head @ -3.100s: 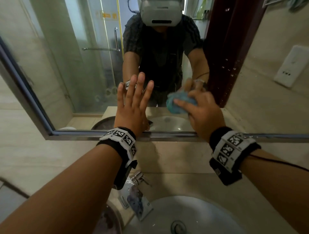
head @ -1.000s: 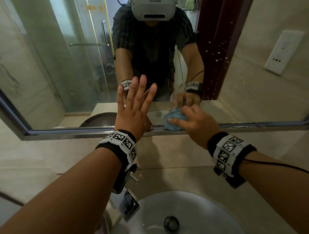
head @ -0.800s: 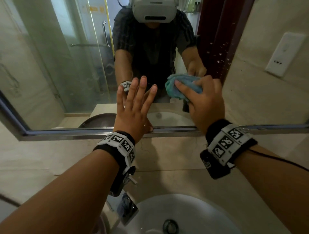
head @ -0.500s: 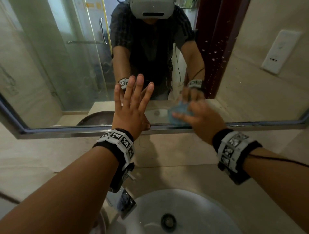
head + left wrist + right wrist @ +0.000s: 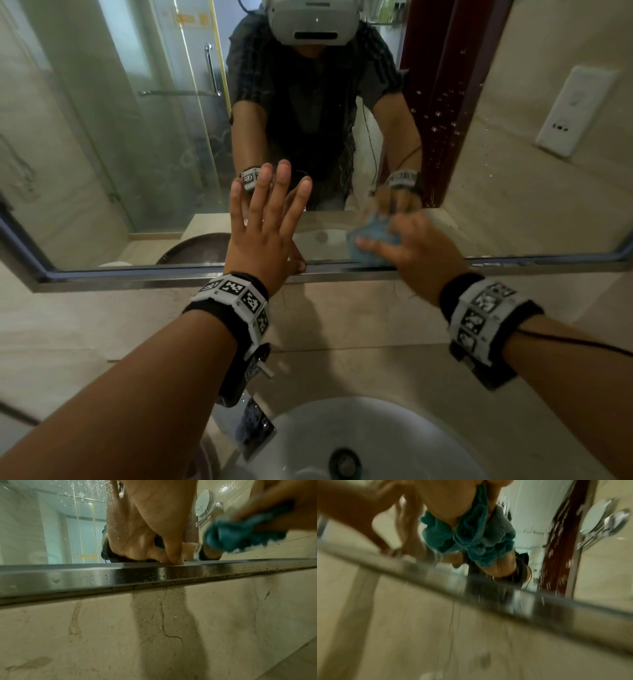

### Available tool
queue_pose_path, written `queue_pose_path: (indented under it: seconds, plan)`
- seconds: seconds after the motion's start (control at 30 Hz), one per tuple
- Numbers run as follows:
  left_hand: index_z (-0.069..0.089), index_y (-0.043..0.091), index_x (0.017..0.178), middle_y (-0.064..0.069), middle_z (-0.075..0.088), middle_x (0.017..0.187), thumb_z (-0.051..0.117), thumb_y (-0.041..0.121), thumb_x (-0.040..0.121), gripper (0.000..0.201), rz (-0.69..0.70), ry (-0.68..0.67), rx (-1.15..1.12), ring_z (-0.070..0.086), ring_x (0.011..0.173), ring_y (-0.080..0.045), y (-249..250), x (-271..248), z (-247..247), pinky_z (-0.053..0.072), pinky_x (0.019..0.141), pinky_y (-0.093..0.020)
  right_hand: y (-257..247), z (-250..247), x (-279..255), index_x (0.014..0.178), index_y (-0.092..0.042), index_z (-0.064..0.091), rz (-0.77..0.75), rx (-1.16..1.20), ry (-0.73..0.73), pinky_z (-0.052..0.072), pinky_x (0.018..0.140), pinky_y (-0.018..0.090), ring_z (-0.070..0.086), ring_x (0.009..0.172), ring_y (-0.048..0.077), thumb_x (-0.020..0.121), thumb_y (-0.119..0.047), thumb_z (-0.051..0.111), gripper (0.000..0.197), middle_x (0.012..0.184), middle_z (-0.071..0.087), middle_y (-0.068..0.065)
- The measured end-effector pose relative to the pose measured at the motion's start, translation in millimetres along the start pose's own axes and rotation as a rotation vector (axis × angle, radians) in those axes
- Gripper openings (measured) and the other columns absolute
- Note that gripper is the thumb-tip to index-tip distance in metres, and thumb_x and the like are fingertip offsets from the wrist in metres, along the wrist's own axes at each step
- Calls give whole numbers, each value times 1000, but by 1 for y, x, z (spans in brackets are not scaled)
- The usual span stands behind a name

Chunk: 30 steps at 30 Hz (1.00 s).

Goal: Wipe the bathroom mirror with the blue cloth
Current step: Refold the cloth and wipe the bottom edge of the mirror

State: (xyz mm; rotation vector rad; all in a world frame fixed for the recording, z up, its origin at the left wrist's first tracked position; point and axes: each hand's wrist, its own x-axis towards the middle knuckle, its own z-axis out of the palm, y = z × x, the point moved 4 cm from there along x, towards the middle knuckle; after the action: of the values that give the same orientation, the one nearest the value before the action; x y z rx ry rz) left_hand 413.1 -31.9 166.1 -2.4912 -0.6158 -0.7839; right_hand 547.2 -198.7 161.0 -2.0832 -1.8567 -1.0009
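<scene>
Below, sink and metal frame.

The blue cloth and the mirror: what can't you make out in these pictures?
- Blue cloth: mostly covered by the right hand in the head view; motion-blurred in the right wrist view.
- Mirror: top and sides cut off in every view.
- Tap: mostly hidden under the left forearm.
</scene>
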Motion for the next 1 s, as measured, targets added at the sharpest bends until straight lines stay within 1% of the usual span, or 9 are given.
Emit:
queue_pose_path:
  seconds: [0.17, 0.27, 0.33, 0.4, 0.5, 0.67, 0.77, 0.9, 1.0]
  plan:
    - [-11, 19, 149, -8, -26, 154, 76, 66, 50, 140, 1, 5, -4, -22, 140, -29, 0, -2, 2, -13, 112, -53, 19, -69, 57, 124, -16, 60, 324, 60, 431, 27, 80, 17, 35, 91, 24, 86, -14, 46, 40, 101, 50, 20]
    - [-12, 19, 149, -7, -34, 150, 73, 69, 51, 139, 12, 16, 4, -24, 140, -28, -1, -1, 3, -14, 112, -53, 1, -45, 60, 127, -20, 53, 293, 44, 298, 33, 80, 16, 41, 98, 15, 89, -39, 45, 43, 114, 47, 11]
    - [-10, 19, 149, -6, -35, 149, 73, 69, 51, 137, 24, 34, -5, -25, 140, -27, -2, -2, 4, -13, 112, -53, -13, -16, 43, 127, -18, 51, 238, 19, 172, 47, 82, 30, 49, 101, 18, 87, -49, 56, 50, 119, 47, 9]
    - [-10, 19, 149, -6, -35, 149, 73, 67, 52, 137, 35, 49, -22, -27, 139, -27, -2, -1, 4, -13, 112, -53, -25, 3, 22, 122, -15, 60, 133, 34, 53, 51, 70, 39, 55, 88, 34, 78, -25, 76, 48, 110, 46, 14]
    - [-14, 20, 148, -6, -38, 148, 74, 65, 55, 136, 32, 34, -33, -29, 138, -26, 0, -2, 3, -14, 112, -53, -19, 11, 2, 114, -18, 67, 20, 39, -1, 51, 57, 37, 53, 75, 34, 62, -7, 84, 56, 101, 35, 10]
    - [-17, 18, 148, -9, -38, 147, 72, 66, 58, 135, 24, 30, -13, -31, 137, -28, 1, -3, 4, -11, 111, -55, -1, -48, 46, 116, -17, 65, 272, -15, 370, 43, 68, 28, 39, 85, 27, 80, -7, 56, 38, 98, 52, 17]
    - [-14, 17, 148, -11, -37, 147, 69, 68, 59, 132, 29, 38, 14, -32, 137, -29, 0, -3, 6, -12, 111, -55, -6, -56, 62, 115, -19, 65, 342, -37, 456, 36, 70, 25, 41, 85, 28, 81, -7, 63, 36, 101, 43, 6]
    - [-15, 17, 148, -11, -38, 147, 66, 69, 62, 129, 30, 52, 3, -33, 136, -29, 0, -3, 5, -13, 110, -55, -21, -9, 33, 118, -20, 59, 260, 58, 161, 53, 70, 34, 47, 88, 22, 85, -28, 65, 35, 104, 45, 2]
    - [-13, 17, 148, -10, -39, 146, 65, 68, 63, 127, 35, 52, -10, -34, 136, -29, 0, -3, 6, -14, 110, -55, -34, 28, -1, 123, -21, 49, 7, 10, -100, 55, 59, 38, 56, 82, 32, 59, -9, 86, 75, 109, 45, 12]
